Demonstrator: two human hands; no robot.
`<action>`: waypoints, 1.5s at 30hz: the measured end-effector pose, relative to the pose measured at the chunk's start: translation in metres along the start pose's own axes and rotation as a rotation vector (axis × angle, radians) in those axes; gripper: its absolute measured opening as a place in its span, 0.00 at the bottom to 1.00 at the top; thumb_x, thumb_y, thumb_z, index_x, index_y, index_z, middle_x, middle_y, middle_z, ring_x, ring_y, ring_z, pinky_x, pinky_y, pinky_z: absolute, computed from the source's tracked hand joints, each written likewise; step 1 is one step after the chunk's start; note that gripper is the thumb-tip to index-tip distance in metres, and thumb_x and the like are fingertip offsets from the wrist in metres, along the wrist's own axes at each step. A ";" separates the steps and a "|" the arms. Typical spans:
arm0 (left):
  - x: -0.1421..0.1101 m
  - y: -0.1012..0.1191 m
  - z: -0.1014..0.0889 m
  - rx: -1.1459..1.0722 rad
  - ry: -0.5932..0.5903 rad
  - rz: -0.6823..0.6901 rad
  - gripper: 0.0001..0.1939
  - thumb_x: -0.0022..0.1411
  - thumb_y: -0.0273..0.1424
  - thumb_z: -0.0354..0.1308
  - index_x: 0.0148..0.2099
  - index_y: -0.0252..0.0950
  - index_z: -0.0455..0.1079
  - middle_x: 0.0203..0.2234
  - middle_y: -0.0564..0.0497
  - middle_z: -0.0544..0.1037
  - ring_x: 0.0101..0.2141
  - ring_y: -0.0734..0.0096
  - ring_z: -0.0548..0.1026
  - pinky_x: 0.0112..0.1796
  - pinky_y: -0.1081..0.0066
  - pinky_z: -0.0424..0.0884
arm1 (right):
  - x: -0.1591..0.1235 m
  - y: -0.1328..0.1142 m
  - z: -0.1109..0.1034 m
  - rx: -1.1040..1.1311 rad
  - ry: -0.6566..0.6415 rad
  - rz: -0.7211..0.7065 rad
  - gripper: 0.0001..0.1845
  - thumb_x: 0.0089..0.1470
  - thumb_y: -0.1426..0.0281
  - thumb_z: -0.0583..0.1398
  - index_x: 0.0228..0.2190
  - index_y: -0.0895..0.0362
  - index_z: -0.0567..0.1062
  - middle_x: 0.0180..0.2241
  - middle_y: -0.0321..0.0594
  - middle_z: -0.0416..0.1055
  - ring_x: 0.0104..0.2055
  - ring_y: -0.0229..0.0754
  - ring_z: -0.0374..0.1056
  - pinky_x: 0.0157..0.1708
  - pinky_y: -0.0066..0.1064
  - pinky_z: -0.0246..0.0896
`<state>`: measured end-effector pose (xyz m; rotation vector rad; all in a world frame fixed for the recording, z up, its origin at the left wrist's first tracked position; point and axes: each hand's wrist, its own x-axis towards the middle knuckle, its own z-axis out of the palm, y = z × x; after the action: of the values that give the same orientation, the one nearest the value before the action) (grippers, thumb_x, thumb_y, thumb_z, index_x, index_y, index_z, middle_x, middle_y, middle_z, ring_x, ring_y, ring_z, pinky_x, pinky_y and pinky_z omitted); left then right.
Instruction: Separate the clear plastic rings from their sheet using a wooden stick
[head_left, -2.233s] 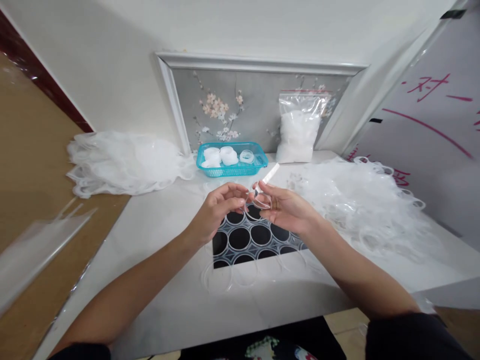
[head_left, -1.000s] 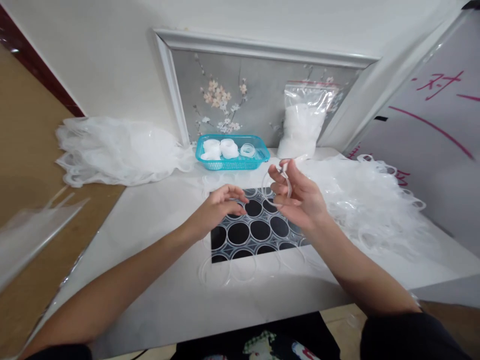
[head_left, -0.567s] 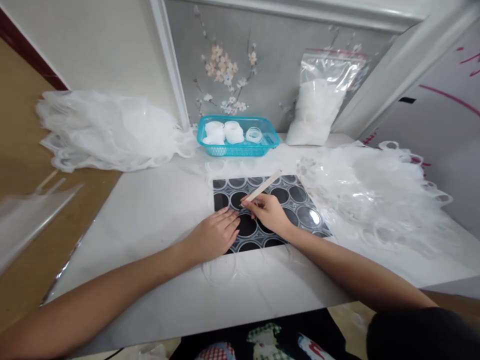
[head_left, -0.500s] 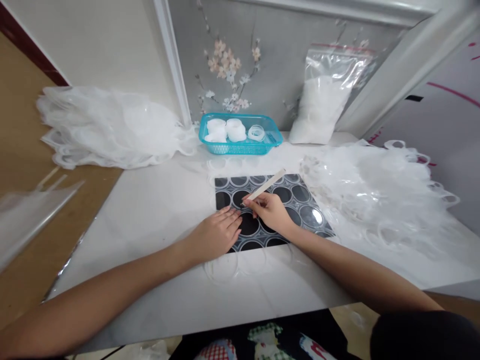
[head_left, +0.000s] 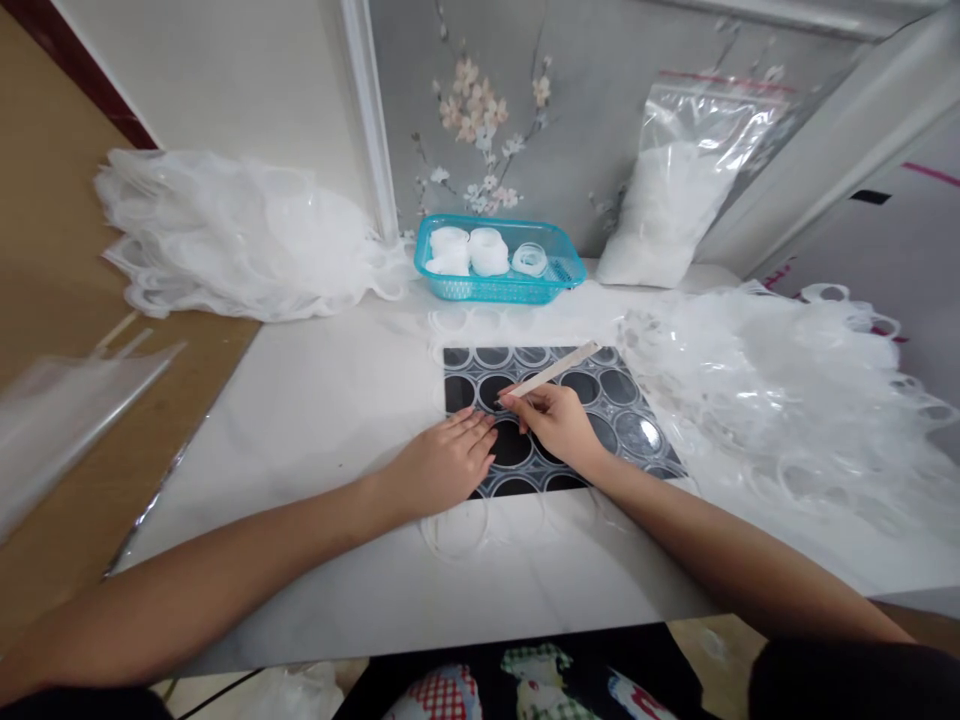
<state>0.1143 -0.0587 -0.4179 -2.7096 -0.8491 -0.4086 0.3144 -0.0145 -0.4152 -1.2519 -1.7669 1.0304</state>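
Note:
My left hand [head_left: 448, 462] lies flat with fingers stretched out, its fingertips pressing on a clear plastic sheet with moulded rings [head_left: 457, 525]. The sheet lies over a dark rectangular board [head_left: 512, 444], and its faint rings stick out past the board's front and back edges. My right hand [head_left: 553, 418] pinches a flat, pale stick-like tool [head_left: 555, 368] near its lower end. The tool slants up to the right, its low end close to a ring just beyond my left fingertips. The tip is too small to make out.
Behind the board stands a blue plastic basket [head_left: 499, 290] with stacks of white rings. Heaps of translucent ring sheets lie at the left [head_left: 240, 240] and right [head_left: 757, 370]. A zip bag of white material [head_left: 667, 210] leans on the wall. The white table's front edge runs before my lap.
The camera view has shifted, so everything appears slightly further right. The tool leans a little flatter in my right hand; my left hand stays pressed on the sheet.

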 end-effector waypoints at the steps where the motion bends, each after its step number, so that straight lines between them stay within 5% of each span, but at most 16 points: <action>1: 0.000 0.000 0.000 -0.002 -0.009 0.000 0.21 0.71 0.29 0.41 0.52 0.23 0.71 0.49 0.37 0.75 0.51 0.60 0.74 0.56 0.61 0.64 | -0.002 0.000 0.000 -0.045 0.004 -0.026 0.17 0.57 0.57 0.59 0.35 0.58 0.78 0.22 0.38 0.74 0.20 0.39 0.68 0.22 0.29 0.60; 5: -0.002 0.001 0.000 -0.024 -0.042 -0.004 0.21 0.71 0.30 0.42 0.55 0.22 0.69 0.51 0.37 0.74 0.53 0.59 0.72 0.58 0.61 0.62 | -0.018 -0.008 0.007 -0.432 -0.009 -0.289 0.14 0.62 0.66 0.53 0.37 0.56 0.77 0.41 0.44 0.78 0.40 0.45 0.73 0.32 0.32 0.66; 8: -0.002 0.002 0.000 -0.061 -0.081 -0.026 0.21 0.71 0.30 0.42 0.55 0.22 0.68 0.53 0.36 0.72 0.55 0.59 0.70 0.58 0.61 0.61 | -0.022 -0.014 0.010 -0.697 -0.063 -0.405 0.13 0.61 0.73 0.52 0.39 0.54 0.77 0.42 0.43 0.78 0.52 0.48 0.68 0.31 0.30 0.64; 10: -0.002 0.001 -0.002 -0.091 -0.112 -0.035 0.20 0.71 0.29 0.43 0.55 0.22 0.69 0.53 0.36 0.72 0.55 0.58 0.70 0.58 0.61 0.61 | -0.006 -0.014 0.001 -0.730 -0.030 -0.347 0.12 0.57 0.75 0.54 0.39 0.54 0.77 0.40 0.45 0.78 0.52 0.49 0.68 0.28 0.28 0.60; 14: -0.003 0.001 -0.007 -0.138 -0.150 -0.064 0.20 0.71 0.29 0.43 0.56 0.23 0.68 0.55 0.39 0.70 0.56 0.61 0.68 0.59 0.64 0.60 | 0.064 -0.004 -0.046 -0.557 0.460 -0.003 0.11 0.58 0.71 0.54 0.34 0.62 0.76 0.35 0.55 0.76 0.36 0.46 0.72 0.30 0.32 0.60; 16: -0.004 0.004 -0.011 -0.133 -0.164 -0.078 0.21 0.72 0.31 0.41 0.58 0.24 0.67 0.57 0.40 0.68 0.58 0.62 0.66 0.61 0.64 0.58 | 0.092 0.003 -0.064 -0.328 0.625 0.074 0.11 0.57 0.69 0.54 0.33 0.62 0.74 0.32 0.51 0.75 0.34 0.44 0.72 0.32 0.33 0.62; 18: -0.005 0.009 -0.015 -0.089 -0.176 -0.096 0.23 0.73 0.34 0.41 0.60 0.24 0.64 0.60 0.38 0.64 0.61 0.59 0.62 0.61 0.62 0.56 | 0.101 0.009 -0.066 0.016 0.633 0.101 0.07 0.53 0.69 0.58 0.31 0.61 0.73 0.26 0.43 0.74 0.33 0.42 0.73 0.34 0.32 0.64; 23: -0.007 0.027 -0.023 0.049 -0.258 -0.210 0.33 0.70 0.45 0.44 0.61 0.19 0.61 0.59 0.31 0.63 0.60 0.51 0.63 0.59 0.59 0.60 | 0.071 0.005 -0.034 0.861 0.397 0.309 0.02 0.48 0.71 0.61 0.27 0.57 0.71 0.26 0.37 0.73 0.33 0.37 0.73 0.32 0.26 0.68; 27: -0.008 0.032 -0.024 0.047 -0.331 -0.296 0.38 0.68 0.49 0.44 0.60 0.16 0.62 0.57 0.28 0.65 0.58 0.47 0.65 0.57 0.58 0.62 | 0.057 -0.014 -0.023 1.159 0.240 0.383 0.03 0.50 0.72 0.61 0.27 0.55 0.70 0.28 0.36 0.74 0.34 0.35 0.74 0.29 0.22 0.70; 32: -0.008 0.032 -0.023 0.049 -0.324 -0.309 0.38 0.68 0.50 0.44 0.58 0.16 0.65 0.56 0.29 0.67 0.57 0.48 0.66 0.57 0.59 0.62 | 0.046 -0.027 -0.002 0.809 -0.086 0.184 0.07 0.50 0.65 0.64 0.29 0.56 0.73 0.32 0.36 0.75 0.20 0.29 0.67 0.09 0.18 0.46; 37: -0.009 0.033 -0.021 0.086 -0.274 -0.298 0.37 0.68 0.50 0.44 0.56 0.17 0.68 0.53 0.30 0.70 0.55 0.48 0.69 0.55 0.59 0.64 | 0.029 -0.021 0.023 0.219 -0.266 -0.057 0.12 0.52 0.61 0.63 0.32 0.58 0.76 0.21 0.34 0.72 0.18 0.33 0.66 0.20 0.25 0.59; 45: -0.011 0.034 -0.018 0.025 -0.244 -0.317 0.37 0.68 0.49 0.45 0.55 0.15 0.67 0.52 0.27 0.70 0.54 0.46 0.70 0.55 0.57 0.64 | 0.027 -0.018 0.025 0.043 -0.287 -0.114 0.14 0.57 0.59 0.59 0.34 0.57 0.77 0.22 0.37 0.74 0.19 0.36 0.66 0.22 0.28 0.60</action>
<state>0.1223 -0.0970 -0.4111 -2.6395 -1.3494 -0.1272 0.2785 0.0024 -0.4059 -1.0026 -1.9946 1.2228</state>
